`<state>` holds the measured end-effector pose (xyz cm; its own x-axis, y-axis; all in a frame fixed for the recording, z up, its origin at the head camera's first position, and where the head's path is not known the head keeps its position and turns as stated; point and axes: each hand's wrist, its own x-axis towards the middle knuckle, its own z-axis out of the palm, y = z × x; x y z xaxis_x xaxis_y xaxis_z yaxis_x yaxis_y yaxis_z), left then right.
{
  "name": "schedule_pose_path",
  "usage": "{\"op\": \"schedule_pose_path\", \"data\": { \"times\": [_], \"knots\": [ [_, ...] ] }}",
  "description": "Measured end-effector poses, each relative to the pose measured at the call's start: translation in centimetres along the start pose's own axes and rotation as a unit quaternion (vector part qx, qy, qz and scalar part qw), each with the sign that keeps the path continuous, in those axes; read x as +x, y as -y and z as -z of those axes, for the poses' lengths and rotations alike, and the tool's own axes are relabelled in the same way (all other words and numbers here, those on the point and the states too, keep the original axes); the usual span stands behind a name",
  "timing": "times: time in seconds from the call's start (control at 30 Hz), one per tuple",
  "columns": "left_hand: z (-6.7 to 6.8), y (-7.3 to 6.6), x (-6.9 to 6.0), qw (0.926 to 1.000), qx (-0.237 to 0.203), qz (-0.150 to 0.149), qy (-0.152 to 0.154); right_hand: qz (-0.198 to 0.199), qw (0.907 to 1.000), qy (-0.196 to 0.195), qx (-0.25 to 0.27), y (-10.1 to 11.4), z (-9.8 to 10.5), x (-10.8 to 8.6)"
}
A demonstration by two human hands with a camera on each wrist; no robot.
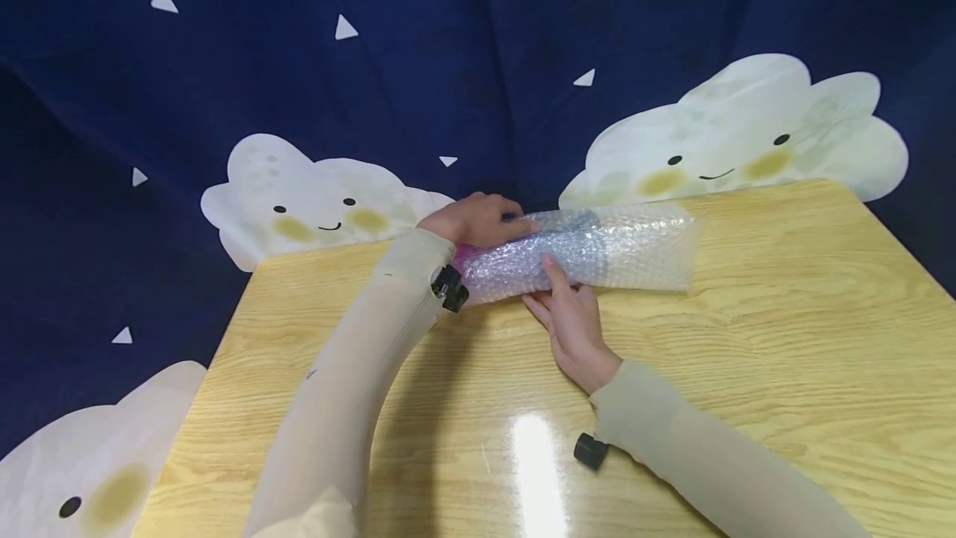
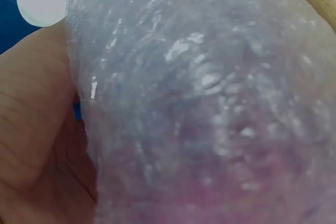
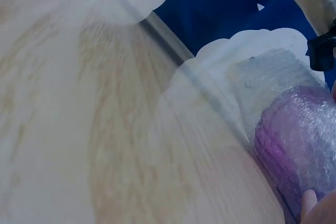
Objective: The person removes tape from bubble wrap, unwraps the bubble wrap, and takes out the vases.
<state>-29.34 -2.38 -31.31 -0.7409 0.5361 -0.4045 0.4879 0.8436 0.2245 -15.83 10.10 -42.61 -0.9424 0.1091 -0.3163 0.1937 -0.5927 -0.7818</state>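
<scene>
One bubble-wrap bundle (image 1: 575, 254), pink-tinted, is at the tabletop (image 1: 762, 355)'s far side, left hand (image 1: 481, 220) grasping its far-left edge, right hand (image 1: 577, 326) pinching its near edge, the unheld right end likely to unfurl should either grasp slacken.

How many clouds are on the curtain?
3 in the head view: a left cloud and a right cloud behind the table, and a cut-off cloud at bottom left. More may hide.
</scene>
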Motion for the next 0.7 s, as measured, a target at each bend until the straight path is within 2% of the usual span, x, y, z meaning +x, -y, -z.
{"op": "schedule_pose_path", "data": {
  "times": [0.27,0.57,0.7],
  "knots": [
    [0.19,-0.11,0.02,1.0000,0.007,-0.001,-0.002,0.022,0.9997,0.010,0.005,-0.22,0.12,0.24],
    [0.24,-0.28,-0.10,0.9999,0.009,-0.008,0.003,0.023,0.9997,0.002,-0.004,0.01,0.29,0.10],
    [0.24,-0.31,-0.22,0.9998,0.012,0.000,0.014,0.016,0.9998,0.007,-0.010,0.11,0.35,0.03]
  ]
}}
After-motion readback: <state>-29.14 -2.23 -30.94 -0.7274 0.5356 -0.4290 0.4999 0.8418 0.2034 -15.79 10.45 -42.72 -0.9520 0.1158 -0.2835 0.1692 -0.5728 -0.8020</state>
